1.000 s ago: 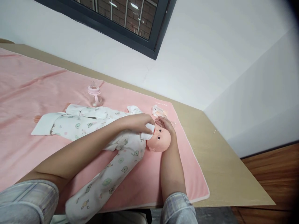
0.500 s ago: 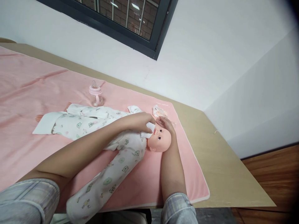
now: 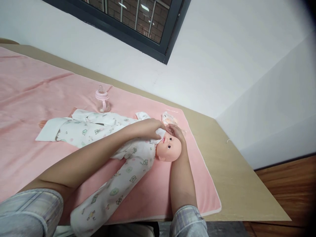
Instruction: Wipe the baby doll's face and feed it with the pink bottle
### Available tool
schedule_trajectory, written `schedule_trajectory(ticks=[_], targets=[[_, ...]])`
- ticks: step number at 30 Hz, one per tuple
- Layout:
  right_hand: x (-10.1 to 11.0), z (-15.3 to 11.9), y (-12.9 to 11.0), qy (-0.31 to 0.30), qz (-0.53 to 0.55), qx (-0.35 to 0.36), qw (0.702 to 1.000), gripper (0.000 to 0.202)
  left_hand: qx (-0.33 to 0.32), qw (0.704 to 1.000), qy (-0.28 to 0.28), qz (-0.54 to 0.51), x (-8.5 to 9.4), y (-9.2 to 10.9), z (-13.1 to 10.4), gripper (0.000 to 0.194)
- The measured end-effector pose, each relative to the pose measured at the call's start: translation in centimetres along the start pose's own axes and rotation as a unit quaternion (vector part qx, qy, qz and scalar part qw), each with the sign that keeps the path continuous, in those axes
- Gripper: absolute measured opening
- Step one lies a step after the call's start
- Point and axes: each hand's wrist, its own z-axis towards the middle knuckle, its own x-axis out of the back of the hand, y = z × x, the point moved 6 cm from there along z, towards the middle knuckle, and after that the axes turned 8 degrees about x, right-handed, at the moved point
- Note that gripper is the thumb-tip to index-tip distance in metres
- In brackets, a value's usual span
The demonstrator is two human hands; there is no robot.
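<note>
A bald baby doll (image 3: pixel 171 149) lies on its back on a pink blanket (image 3: pixel 207 184), its head at the right. It wears white pajamas (image 3: pixel 130 164) printed with small animals; one long sleeve stretches toward the near edge. Pinched in my left hand (image 3: pixel 151 127) is a white tissue (image 3: pixel 160 133), touching the doll's chin just below its mouth. My right hand (image 3: pixel 174 131) rests along the doll's far cheek with fingers stretched out, its wrist beside the top of the head. Part of those fingers is hidden.
A pink-topped baby bottle (image 3: pixel 102 100) stands upright beyond the doll's legs. Near the blanket's far corner lies a crinkled clear-and-orange packet (image 3: pixel 169 118). The wooden table (image 3: pixel 237 187) meets a white wall with a dark-framed window (image 3: pixel 158 52).
The tissue in my left hand has shifted slightly along the doll's chin. My right hand stays at the cheek, and the camera view has moved a little.
</note>
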Motion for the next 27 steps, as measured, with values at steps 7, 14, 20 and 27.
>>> schedule_trajectory(ticks=[7, 14, 20, 27], targets=[[0.3, 0.2, 0.1, 0.001, -0.009, 0.007, 1.000, 0.029, 0.008, 1.000, 0.019, -0.004, 0.0, -0.2, 0.3, 0.005], [0.3, 0.0, 0.0, 0.005, -0.018, 0.004, 1.000, 0.027, -0.010, 0.999, 0.047, -0.001, -0.2, -0.4, 0.5, 0.006], [0.2, -0.3, -0.1, 0.022, -0.035, -0.001, 0.999, 0.024, -0.019, 0.998, 0.054, 0.002, -0.6, -0.9, 1.0, 0.009], [-0.1, -0.6, -0.3, 0.013, -0.037, 0.005, 0.999, 0.019, -0.018, 0.997, 0.070, 0.013, -0.5, -0.9, 1.0, 0.012]])
